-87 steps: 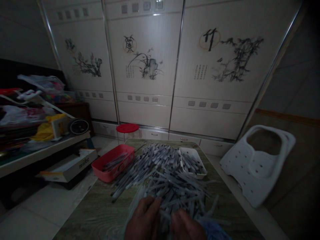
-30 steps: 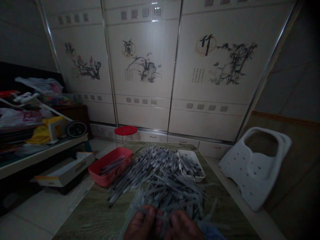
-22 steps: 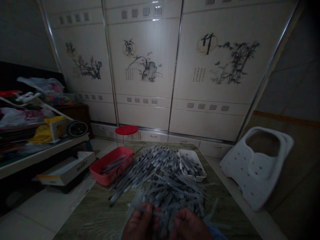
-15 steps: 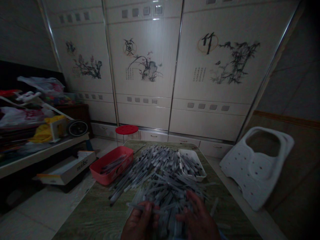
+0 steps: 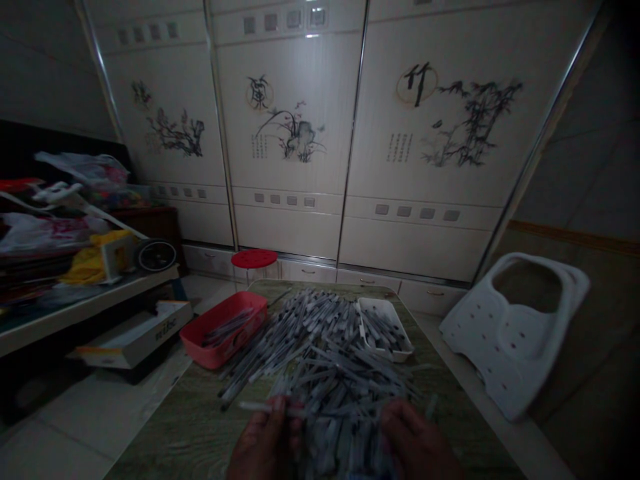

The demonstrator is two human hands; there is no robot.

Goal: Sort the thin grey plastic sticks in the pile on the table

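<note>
A large heap of thin grey pen-like tubes covers the wood-grain table. My left hand is at the heap's near left edge, fingers pinched on one pale tube that lies crosswise. My right hand rests on the near right part of the heap with its fingers curled into the tubes; what it holds is hidden in the dim light.
A red tray with several tubes sits at the table's left edge. A white tray of tubes is at the far right. A red stool, wardrobe doors, a cluttered shelf and a white plastic seat surround the table.
My hands have drawn apart: the left shifted left holding a single tube crosswise, the right reached out over the heap and then settled at its near right.
</note>
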